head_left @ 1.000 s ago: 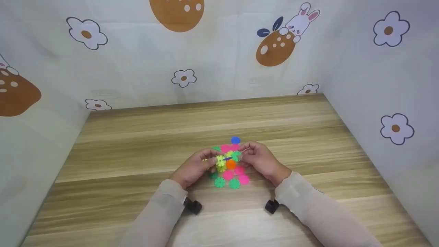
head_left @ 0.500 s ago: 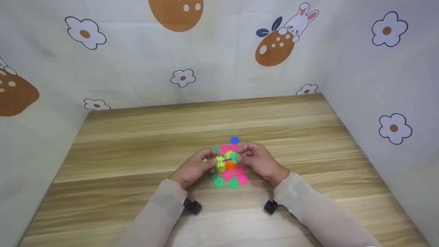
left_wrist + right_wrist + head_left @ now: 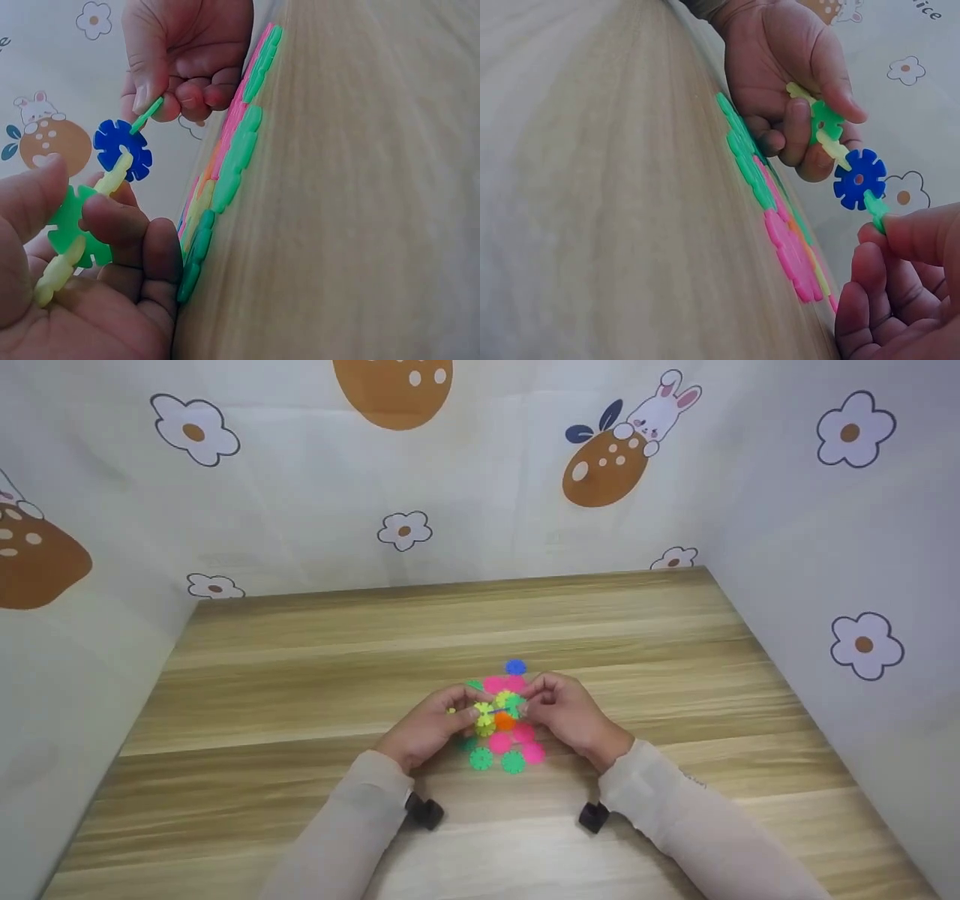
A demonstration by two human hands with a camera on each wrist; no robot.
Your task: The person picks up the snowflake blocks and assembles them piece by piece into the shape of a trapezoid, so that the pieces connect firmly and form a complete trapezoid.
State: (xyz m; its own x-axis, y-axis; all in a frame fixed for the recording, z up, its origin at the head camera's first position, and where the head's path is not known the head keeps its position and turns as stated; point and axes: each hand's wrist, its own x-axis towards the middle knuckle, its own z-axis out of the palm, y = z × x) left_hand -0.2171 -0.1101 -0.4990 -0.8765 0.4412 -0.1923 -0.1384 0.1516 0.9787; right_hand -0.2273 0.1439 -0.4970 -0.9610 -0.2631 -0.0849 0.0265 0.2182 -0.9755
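My left hand [image 3: 426,726] holds a short chain of plastic snowflake discs. Between its thumb and fingers is a green disc [image 3: 825,114], with a yellow disc [image 3: 56,281] slotted on one side and another yellow disc [image 3: 832,148] on the other. That second yellow one joins a blue disc [image 3: 849,182], which stands out past the fingertips. Thumb and forefinger of my right hand [image 3: 574,716] pinch a light green disc [image 3: 874,208], edge-on, its rim meeting the blue disc's notched edge. Both hands are low over the table, above more discs.
Loose snowflake discs lie on the wood-grain table [image 3: 300,660] under and around my hands: pink discs [image 3: 500,743], green discs [image 3: 481,759], an orange disc [image 3: 505,721] and a blue disc [image 3: 516,667] farthest back. Patterned cloth walls [image 3: 480,472] rise behind and at both sides.
The light green disc in my right hand has dipped slightly and come a little closer to my left hand. Both grips look the same, and the loose discs stay put.
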